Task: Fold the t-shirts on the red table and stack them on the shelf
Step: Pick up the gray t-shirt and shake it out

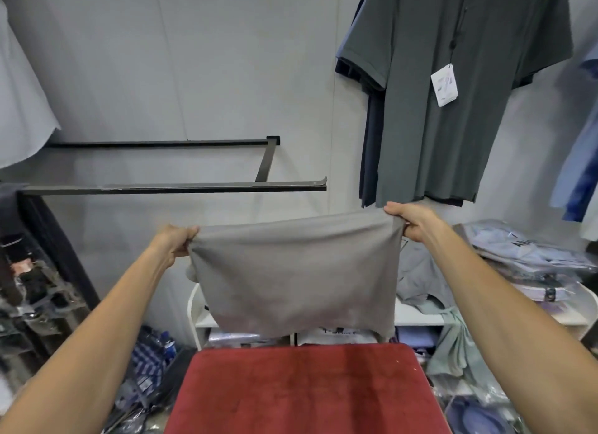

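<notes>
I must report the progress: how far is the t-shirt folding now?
In hand: both the left hand and right hand pinch the top corners of a grey t-shirt, held up above the red table. Done: nothing clearly; no folded shirt lies on the table. Left: fold this one, then the crumpled shirts on the white shelf, and stack.

A grey t-shirt (296, 272) (folded over) hung in the air above the red table (304, 391), just before the white shelf (200, 317).

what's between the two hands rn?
Head view: the grey t-shirt spans the whole gap, left hand and right hand each gripping a top corner. It hangs above the red table.
</notes>
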